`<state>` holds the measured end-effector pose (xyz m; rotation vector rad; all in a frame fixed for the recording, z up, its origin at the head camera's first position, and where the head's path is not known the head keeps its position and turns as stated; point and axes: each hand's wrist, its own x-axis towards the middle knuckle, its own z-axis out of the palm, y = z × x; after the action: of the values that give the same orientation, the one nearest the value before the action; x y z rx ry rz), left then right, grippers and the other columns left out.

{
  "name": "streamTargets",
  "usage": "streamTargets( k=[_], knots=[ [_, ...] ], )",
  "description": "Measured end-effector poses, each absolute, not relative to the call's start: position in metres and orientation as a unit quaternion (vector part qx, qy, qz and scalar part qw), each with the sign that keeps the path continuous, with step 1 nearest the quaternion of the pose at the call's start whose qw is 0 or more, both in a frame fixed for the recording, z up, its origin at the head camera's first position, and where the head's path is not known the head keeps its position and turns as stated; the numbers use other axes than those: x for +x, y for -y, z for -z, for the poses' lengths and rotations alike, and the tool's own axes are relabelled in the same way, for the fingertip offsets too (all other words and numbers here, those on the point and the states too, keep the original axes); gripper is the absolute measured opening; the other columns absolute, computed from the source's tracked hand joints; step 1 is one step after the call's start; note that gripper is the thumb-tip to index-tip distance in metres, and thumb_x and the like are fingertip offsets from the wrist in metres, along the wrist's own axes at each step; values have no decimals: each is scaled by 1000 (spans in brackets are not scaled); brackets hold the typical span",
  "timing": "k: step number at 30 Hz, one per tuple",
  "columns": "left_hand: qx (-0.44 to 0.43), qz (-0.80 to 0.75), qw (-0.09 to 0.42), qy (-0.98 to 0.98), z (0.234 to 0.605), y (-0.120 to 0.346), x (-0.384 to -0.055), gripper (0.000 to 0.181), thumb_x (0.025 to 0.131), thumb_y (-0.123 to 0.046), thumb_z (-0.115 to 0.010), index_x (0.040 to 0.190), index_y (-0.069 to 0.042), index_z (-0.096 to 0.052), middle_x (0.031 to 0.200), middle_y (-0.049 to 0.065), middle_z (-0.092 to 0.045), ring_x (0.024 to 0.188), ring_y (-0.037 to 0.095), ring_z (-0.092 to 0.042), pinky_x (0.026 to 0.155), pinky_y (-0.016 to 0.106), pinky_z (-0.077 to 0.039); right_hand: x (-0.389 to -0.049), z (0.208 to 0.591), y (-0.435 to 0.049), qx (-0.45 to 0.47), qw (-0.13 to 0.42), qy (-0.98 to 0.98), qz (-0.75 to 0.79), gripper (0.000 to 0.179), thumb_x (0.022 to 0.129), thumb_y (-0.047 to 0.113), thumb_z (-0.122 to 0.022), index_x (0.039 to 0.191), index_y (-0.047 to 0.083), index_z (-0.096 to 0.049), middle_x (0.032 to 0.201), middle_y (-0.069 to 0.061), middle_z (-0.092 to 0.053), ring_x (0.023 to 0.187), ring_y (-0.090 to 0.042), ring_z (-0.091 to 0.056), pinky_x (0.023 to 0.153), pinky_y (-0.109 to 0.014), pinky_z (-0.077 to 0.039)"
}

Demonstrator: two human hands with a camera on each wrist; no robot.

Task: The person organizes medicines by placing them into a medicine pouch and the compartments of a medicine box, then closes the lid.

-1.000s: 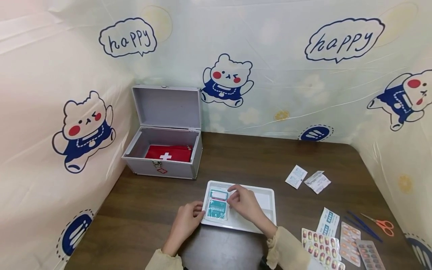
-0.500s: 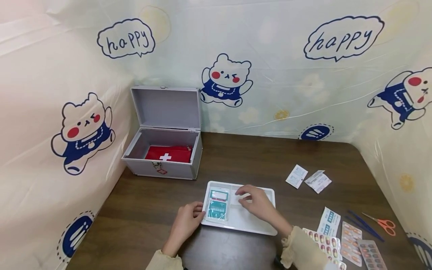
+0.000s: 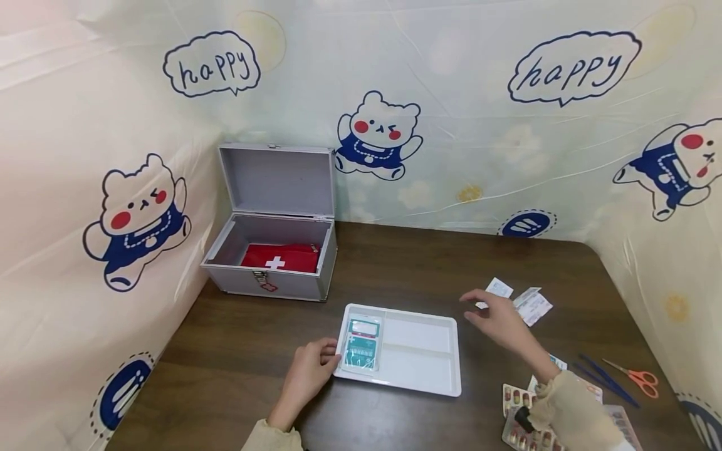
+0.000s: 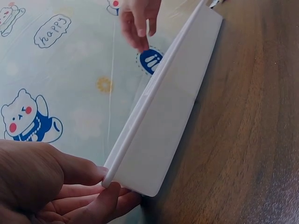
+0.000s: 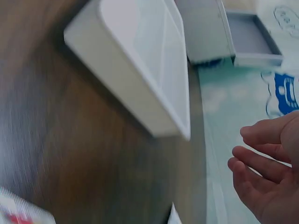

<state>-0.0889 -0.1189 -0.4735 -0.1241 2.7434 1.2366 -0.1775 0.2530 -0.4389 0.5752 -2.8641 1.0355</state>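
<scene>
Pinching the tray [image 3: 417,371], the left hand [image 3: 308,368] should hold it flat while the empty right hand [image 3: 499,318], fingers apart, hovers near the packets [image 3: 534,308].

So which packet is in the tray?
The teal packet, inside the white tray; the white packets near the right hand lie on the table.

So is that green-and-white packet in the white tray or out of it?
In: the head view shows the green-and-white packet lying inside the white tray, in its left compartment.
</scene>
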Motion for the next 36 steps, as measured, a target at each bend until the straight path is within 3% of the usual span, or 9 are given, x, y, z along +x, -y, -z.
streamTargets(
  k=[4,14,20,24,29,36],
  knots=[
    [-42,-414,66,-907,474,119,-88,27,88,-4,-72,112,5,-69,100,17,-75,88,24,-74,76,37,-61,-188,434,-282,172,16,935,-309,27,86,-1,-69,112,-1,-67,111,-25,-70,94,-41,-70,78,-52,-58],
    [-38,-422,62,-904,474,120,-89,27,87,-3,-73,112,6,-68,99,17,-75,87,24,-74,74,36,-61,-219,438,-364,142,-11,965,-219,28,85,-2,-63,113,-3,-67,109,-30,-68,85,-39,-66,73,-53,-54],
    [-34,-422,60,-904,474,121,-88,26,87,-3,-72,111,6,-69,98,17,-75,87,23,-74,74,35,-61,-233,454,-378,156,-22,966,-206,15,91,8,-66,101,0,-73,100,-23,-72,83,-33,-64,77,-55,-52],
    [-31,-427,57,-902,475,122,-88,26,87,-4,-72,111,6,-69,98,17,-75,87,23,-74,74,34,-61,-243,466,-379,171,-5,963,-210,12,85,1,-69,95,-1,-72,101,-25,-70,92,-42,-64,83,-60,-49],
    [-29,-432,57,-900,477,122,-88,26,87,-4,-72,111,6,-69,98,17,-75,87,23,-74,74,34,-61,-249,480,-383,183,-3,965,-188,23,77,4,-77,97,-6,-70,109,-34,-64,102,-53,-58,90,-66,-44],
    [-37,-429,69,-900,476,123,-87,26,87,-4,-72,112,5,-68,99,16,-74,88,23,-74,75,35,-61,-249,489,-386,124,-55,972,-190,43,81,14,-78,115,-6,-62,123,-42,-50,111,-63,-45,94,-74,-36]
  ],
)
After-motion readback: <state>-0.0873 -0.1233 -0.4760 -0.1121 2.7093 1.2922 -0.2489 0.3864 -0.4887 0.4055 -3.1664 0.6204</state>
